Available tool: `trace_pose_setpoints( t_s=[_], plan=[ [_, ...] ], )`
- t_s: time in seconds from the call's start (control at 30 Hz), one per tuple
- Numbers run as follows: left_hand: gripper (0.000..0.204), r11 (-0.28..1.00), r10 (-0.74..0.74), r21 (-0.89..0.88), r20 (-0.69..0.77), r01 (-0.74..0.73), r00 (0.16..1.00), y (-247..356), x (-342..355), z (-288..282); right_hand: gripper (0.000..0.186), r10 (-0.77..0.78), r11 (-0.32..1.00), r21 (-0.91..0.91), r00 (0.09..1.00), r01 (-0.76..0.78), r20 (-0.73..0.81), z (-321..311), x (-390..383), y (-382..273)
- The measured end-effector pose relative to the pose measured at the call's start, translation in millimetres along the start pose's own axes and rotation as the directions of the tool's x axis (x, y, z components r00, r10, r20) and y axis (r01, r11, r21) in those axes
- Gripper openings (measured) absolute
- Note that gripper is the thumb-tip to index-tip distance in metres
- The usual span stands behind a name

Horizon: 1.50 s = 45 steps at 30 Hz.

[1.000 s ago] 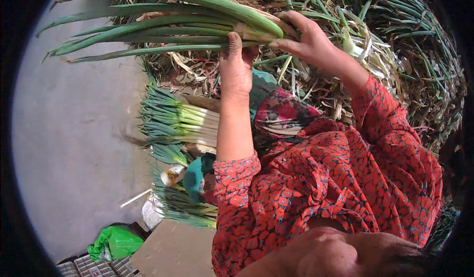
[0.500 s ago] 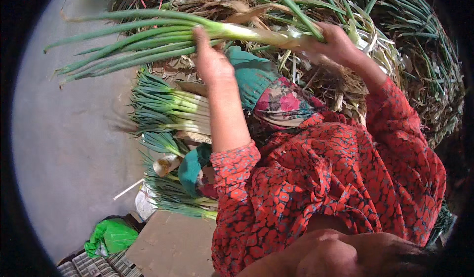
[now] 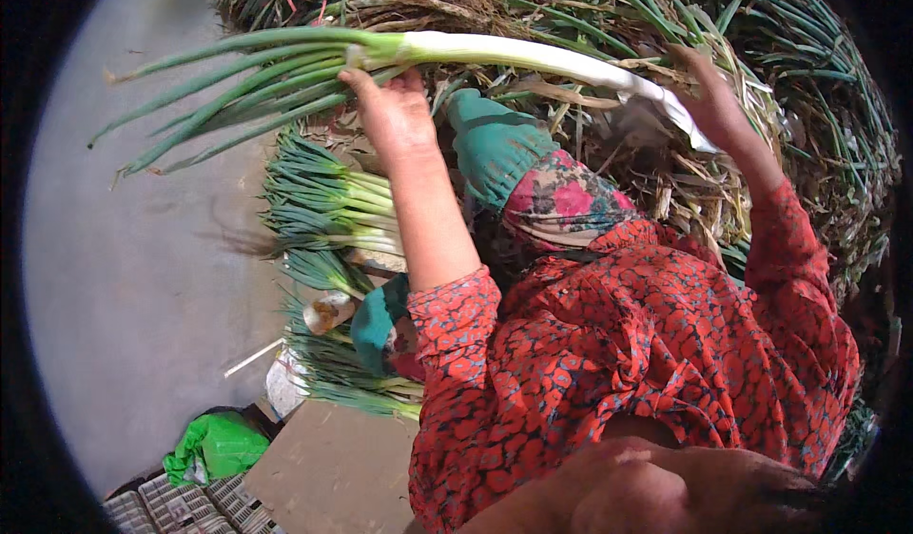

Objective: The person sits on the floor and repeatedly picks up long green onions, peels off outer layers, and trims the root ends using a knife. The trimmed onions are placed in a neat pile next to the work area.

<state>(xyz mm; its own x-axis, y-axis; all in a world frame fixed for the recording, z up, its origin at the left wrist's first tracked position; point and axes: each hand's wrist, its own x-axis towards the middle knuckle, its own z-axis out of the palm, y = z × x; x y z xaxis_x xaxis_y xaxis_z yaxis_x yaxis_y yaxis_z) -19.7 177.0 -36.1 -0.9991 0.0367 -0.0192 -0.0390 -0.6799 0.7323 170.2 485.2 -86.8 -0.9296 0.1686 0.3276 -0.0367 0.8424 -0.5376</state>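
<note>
My left hand [image 3: 395, 116] is closed around a large green onion [image 3: 514, 52] where its green leaves meet the pale stalk. The leaves fan out to the left, and the white stalk runs right, bending down at its tip. Just beyond that tip, my right hand [image 3: 715, 101] has its fingers stretched apart; its thumb side is partly hidden. A loose white layer hangs from the stalk's end beside the right palm. Below the left forearm, trimmed green onions [image 3: 352, 196] lie in a row, white ends toward me.
A heap of untrimmed onions [image 3: 808, 77] with dry leaves and roots spreads across the back and right. My knees wear teal covers [image 3: 499, 149]. At lower left are a cardboard sheet [image 3: 333, 467], a green bag [image 3: 217, 446] and plastic crates [image 3: 185, 505]. Grey floor [image 3: 143, 277] lies left.
The brownish outer layer around the stalk is gone and smooth white shows. My right hand has moved right, off the stalk; my left hand has shifted slightly left and down with the onion.
</note>
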Motion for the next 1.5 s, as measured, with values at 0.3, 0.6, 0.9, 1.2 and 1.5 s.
trace_pose_setpoints(
  t_s=[0.3,0.6,0.9,1.2,1.5],
  plan=[
    [0.024,0.858,-0.312,-0.196,0.535,0.474,0.785,-26,-8,14,0.038,-0.193,0.945,0.291,0.972,0.149,0.131,54,29,-100],
    [0.027,0.063,-0.557,0.813,0.509,-0.578,0.656,-112,-70,-4,0.041,-0.203,0.953,0.208,0.975,0.218,-0.094,30,42,-111],
    [0.056,0.998,-0.062,0.02,0.459,0.059,0.886,11,-47,14,0.047,-0.348,0.932,0.119,0.937,0.343,0.022,36,25,-80],
    [0.062,0.994,-0.107,0.005,0.375,0.113,0.921,6,-66,17,0.039,-0.568,0.702,0.445,0.814,0.556,-0.121,32,95,-175],
    [0.062,0.996,-0.084,0.038,0.309,0.075,0.947,3,-62,2,0.032,-0.562,0.683,0.668,0.797,0.296,0.222,48,120,-176]
  ],
)
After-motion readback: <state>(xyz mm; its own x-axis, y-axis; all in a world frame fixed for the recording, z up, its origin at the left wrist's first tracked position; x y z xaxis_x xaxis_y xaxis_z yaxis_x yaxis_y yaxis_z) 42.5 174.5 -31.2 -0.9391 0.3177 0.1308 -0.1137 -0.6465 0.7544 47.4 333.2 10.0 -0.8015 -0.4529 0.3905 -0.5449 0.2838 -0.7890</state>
